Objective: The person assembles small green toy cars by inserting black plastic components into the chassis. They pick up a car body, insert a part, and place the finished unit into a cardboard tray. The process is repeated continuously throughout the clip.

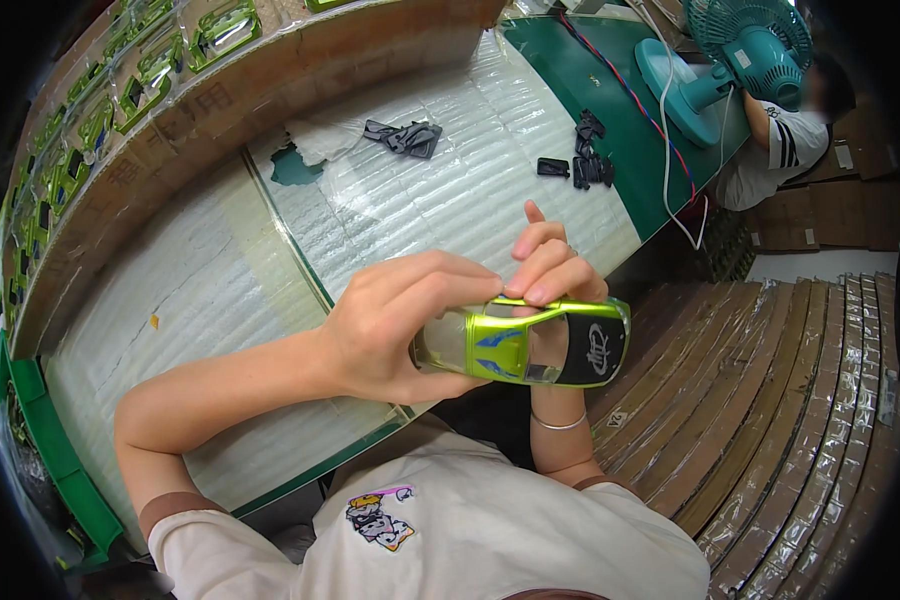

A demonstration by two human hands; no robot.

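Note:
A lime-green toy car body shell, with blue markings, see-through sections and a black panel, is held above the table's near edge. My left hand wraps round its left end, fingers along the upper edge and thumb underneath. My right hand bends over the upper edge from behind, its fingertips pressed there close to the left fingertips. The right palm and thumb are mostly hidden by the shell. Whatever the fingertips press between them is too small to make out.
A cardboard tray of similar green shells lines the far left. Black plastic parts lie on the wrapped tabletop, more black pieces farther right. Beyond stand a teal fan, loose cables and another person. Cardboard stacks fill the right.

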